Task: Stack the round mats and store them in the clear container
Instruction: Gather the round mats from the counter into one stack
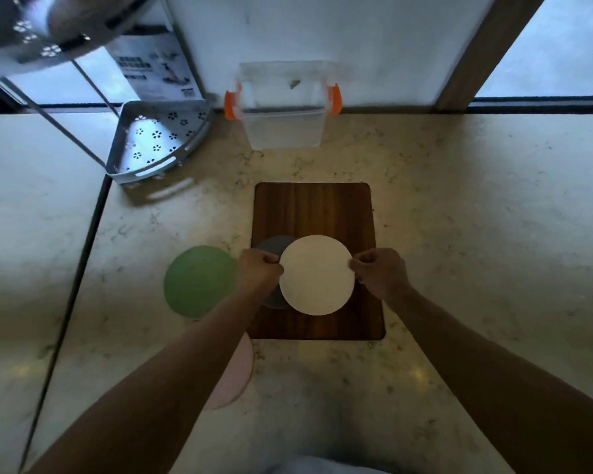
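Note:
A white round mat (316,275) is held over the wooden board (314,210), pinched at its left edge by my left hand (259,268) and at its right edge by my right hand (379,271). A grey round mat (274,246) lies partly under it and under my left hand. A green round mat (199,281) lies flat on the counter to the left. A pink round mat (235,374) shows below the board's near left corner, mostly hidden by my left forearm. The clear container (283,128) with orange latches stands open at the back by the wall.
A white perforated corner rack (154,145) on a metal frame stands at the back left, with an upper shelf (31,25) overhead. A printed carton (154,63) leans behind it. The marble counter (476,217) stretches right; windows border the back edge.

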### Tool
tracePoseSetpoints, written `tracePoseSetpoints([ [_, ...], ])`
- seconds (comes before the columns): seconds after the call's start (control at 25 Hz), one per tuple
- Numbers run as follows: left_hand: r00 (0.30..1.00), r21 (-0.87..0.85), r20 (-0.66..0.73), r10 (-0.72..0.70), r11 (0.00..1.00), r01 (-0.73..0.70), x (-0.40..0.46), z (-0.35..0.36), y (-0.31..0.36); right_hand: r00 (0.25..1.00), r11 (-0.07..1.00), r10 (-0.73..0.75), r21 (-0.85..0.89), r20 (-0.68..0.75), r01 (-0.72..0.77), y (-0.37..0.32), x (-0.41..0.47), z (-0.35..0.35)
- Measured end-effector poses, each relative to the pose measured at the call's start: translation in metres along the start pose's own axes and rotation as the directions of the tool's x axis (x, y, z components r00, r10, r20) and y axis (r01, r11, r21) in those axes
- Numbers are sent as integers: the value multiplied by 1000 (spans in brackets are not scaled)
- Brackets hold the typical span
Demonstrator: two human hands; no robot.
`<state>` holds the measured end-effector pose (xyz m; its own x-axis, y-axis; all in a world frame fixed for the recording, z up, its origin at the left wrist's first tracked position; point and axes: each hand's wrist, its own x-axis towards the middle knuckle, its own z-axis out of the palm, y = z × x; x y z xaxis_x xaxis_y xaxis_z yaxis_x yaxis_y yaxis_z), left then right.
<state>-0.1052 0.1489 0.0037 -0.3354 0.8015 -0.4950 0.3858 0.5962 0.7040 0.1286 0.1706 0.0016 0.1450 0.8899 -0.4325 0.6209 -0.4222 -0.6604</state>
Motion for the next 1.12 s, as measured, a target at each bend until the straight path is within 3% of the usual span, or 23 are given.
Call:
tracePoseSetpoints([
  [0.2,992,-12,-92,-92,996,91,16,-44,-33,991,998,-55,-24,125,58,-30,8,49],
  [0.44,988,63,-115,-100,992,108,35,-49,-38,991,999,-18,-44,132,24,-38,23,75],
  [0.88,994,294,-104,20,956,11,40,-35,-33,999,983,-46,-179,24,50,-26,28,84],
  [1.12,990,331,-133,42,944,4,32,-25,-30,996,970,-92,-227,-24,84,-29,23,86],
])
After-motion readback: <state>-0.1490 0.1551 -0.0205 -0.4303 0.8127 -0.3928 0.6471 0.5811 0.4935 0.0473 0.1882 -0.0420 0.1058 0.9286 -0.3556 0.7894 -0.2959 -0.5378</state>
